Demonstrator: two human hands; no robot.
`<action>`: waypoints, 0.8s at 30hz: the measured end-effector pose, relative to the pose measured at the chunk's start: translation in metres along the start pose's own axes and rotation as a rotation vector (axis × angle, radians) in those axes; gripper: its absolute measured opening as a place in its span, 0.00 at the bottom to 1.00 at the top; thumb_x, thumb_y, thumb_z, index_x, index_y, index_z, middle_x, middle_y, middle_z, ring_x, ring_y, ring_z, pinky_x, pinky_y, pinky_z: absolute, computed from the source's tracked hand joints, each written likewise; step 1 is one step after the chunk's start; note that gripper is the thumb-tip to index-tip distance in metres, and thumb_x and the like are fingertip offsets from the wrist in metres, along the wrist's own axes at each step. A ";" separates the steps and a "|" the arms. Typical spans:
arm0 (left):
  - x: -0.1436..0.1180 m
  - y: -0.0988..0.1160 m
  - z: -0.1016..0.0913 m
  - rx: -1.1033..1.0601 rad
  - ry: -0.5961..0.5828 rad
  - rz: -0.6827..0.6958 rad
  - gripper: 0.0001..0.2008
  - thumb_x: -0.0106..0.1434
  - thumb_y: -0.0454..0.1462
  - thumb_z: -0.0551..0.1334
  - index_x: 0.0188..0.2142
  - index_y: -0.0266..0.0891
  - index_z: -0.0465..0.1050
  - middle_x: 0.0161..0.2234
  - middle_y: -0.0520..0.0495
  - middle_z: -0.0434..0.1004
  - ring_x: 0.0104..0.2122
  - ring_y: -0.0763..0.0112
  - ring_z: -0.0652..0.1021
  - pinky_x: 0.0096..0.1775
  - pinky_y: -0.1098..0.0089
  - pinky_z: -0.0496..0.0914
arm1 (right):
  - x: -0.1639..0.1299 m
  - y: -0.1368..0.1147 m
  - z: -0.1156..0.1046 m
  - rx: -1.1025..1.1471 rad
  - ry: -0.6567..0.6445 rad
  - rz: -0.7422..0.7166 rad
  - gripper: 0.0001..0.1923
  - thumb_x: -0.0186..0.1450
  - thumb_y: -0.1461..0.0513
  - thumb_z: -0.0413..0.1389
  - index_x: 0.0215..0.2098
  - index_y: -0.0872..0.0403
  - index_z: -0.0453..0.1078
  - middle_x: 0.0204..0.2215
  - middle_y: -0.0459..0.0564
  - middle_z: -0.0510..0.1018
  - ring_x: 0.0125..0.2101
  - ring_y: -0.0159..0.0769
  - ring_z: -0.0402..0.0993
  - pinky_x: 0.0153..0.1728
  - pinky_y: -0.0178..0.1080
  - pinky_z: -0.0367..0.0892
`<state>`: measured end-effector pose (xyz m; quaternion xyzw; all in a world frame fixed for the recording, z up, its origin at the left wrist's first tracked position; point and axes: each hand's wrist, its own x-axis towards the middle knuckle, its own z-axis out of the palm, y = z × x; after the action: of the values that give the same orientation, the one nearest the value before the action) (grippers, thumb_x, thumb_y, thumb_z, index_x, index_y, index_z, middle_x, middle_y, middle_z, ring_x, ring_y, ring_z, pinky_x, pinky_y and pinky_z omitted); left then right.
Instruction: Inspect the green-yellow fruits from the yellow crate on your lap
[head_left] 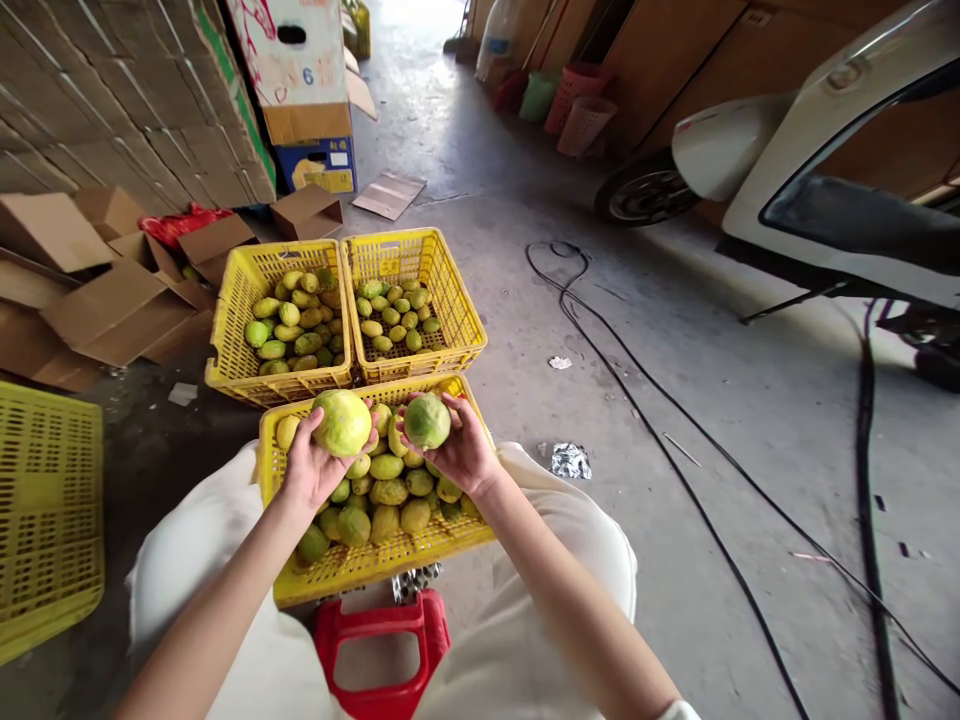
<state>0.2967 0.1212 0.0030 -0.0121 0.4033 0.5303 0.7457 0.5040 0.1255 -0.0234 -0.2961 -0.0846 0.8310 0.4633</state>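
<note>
Two fruits (342, 423) (crate edges (386, 568) below)

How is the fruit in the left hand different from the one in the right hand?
The yellowish fruit in the left hand is paler; the greener fruit in the right hand is darker. The yellowish fruit looks bigger than the greener fruit. Both are roundish and held up over the nearest fruit-filled yellow basket.
</note>
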 end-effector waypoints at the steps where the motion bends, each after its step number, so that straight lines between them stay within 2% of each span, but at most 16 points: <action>1: 0.000 0.001 0.000 -0.007 -0.011 0.002 0.26 0.62 0.39 0.63 0.60 0.37 0.68 0.49 0.33 0.83 0.53 0.43 0.82 0.54 0.45 0.78 | -0.001 -0.001 0.001 0.007 -0.017 -0.018 0.16 0.64 0.54 0.61 0.47 0.53 0.74 0.40 0.54 0.86 0.46 0.49 0.84 0.41 0.48 0.84; 4: -0.002 0.002 0.000 -0.051 -0.051 0.039 0.25 0.63 0.39 0.61 0.60 0.38 0.68 0.49 0.33 0.83 0.56 0.40 0.81 0.54 0.41 0.77 | -0.002 -0.002 0.006 -0.007 -0.045 -0.065 0.16 0.63 0.57 0.61 0.49 0.52 0.74 0.44 0.53 0.86 0.52 0.50 0.82 0.47 0.52 0.82; 8: -0.004 0.001 0.000 -0.060 -0.061 0.073 0.26 0.61 0.36 0.60 0.60 0.41 0.68 0.52 0.36 0.83 0.58 0.42 0.79 0.57 0.42 0.75 | -0.003 0.002 0.007 0.005 -0.038 -0.100 0.17 0.64 0.55 0.64 0.50 0.53 0.74 0.42 0.52 0.85 0.47 0.45 0.83 0.46 0.47 0.83; 11: -0.004 -0.001 0.003 -0.013 0.004 0.062 0.24 0.64 0.40 0.62 0.60 0.40 0.68 0.49 0.37 0.83 0.55 0.45 0.81 0.57 0.46 0.76 | -0.002 0.005 0.001 0.063 -0.017 -0.069 0.19 0.64 0.53 0.66 0.47 0.54 0.74 0.37 0.51 0.85 0.43 0.44 0.84 0.44 0.46 0.84; 14: -0.003 -0.002 0.003 0.004 0.066 0.032 0.27 0.64 0.45 0.64 0.60 0.37 0.69 0.45 0.37 0.83 0.52 0.46 0.83 0.57 0.47 0.76 | -0.001 0.006 -0.003 0.096 0.019 -0.009 0.16 0.64 0.54 0.66 0.44 0.54 0.73 0.36 0.52 0.85 0.43 0.44 0.84 0.39 0.42 0.85; 16: -0.003 -0.002 0.003 -0.013 0.046 0.042 0.28 0.64 0.45 0.64 0.61 0.38 0.68 0.46 0.36 0.83 0.53 0.46 0.82 0.58 0.47 0.76 | -0.002 0.005 -0.002 0.095 0.011 0.005 0.16 0.64 0.53 0.65 0.45 0.54 0.72 0.38 0.54 0.85 0.46 0.47 0.83 0.39 0.43 0.85; 20: -0.004 0.000 0.001 -0.055 -0.053 0.051 0.26 0.65 0.43 0.61 0.61 0.39 0.69 0.51 0.35 0.82 0.58 0.43 0.79 0.58 0.44 0.75 | -0.005 0.003 0.006 0.077 -0.046 -0.068 0.18 0.61 0.55 0.63 0.47 0.53 0.73 0.44 0.55 0.85 0.52 0.52 0.81 0.47 0.55 0.83; 24: -0.006 0.002 0.003 -0.076 -0.113 0.012 0.26 0.65 0.42 0.58 0.61 0.40 0.70 0.55 0.33 0.80 0.60 0.39 0.77 0.56 0.37 0.75 | -0.006 0.004 0.007 0.031 -0.039 -0.119 0.22 0.58 0.58 0.68 0.49 0.50 0.72 0.43 0.49 0.84 0.47 0.46 0.83 0.47 0.50 0.83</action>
<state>0.2961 0.1180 0.0094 -0.0081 0.3403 0.5494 0.7631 0.4996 0.1197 -0.0168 -0.2670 -0.0982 0.8088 0.5148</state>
